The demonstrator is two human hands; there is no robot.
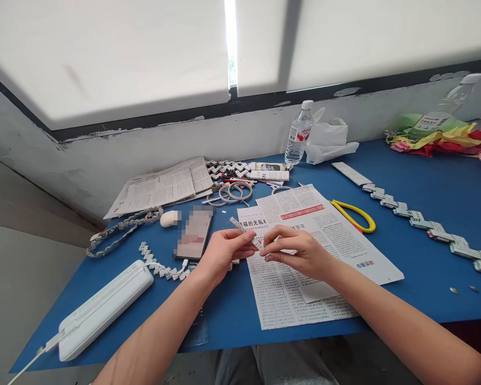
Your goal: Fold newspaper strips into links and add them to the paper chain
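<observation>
My left hand [223,251] and my right hand [300,251] meet over the blue table [425,256], both pinching a narrow folded newspaper strip [245,232]. The strip slants up to the left from between my fingertips. Under my right hand lie flat newspaper sheets [304,251]. A phone [195,233] lies just left of my left hand, its cable running towards a white power bank [104,307].
Yellow-handled scissors [355,215] lie right of the sheets. A long chain of folded paper links [425,224] runs along the right side. A water bottle [299,133], a plastic bag [328,139], open newspapers [164,187], tape rings [234,191] and coloured paper [444,140] sit further back.
</observation>
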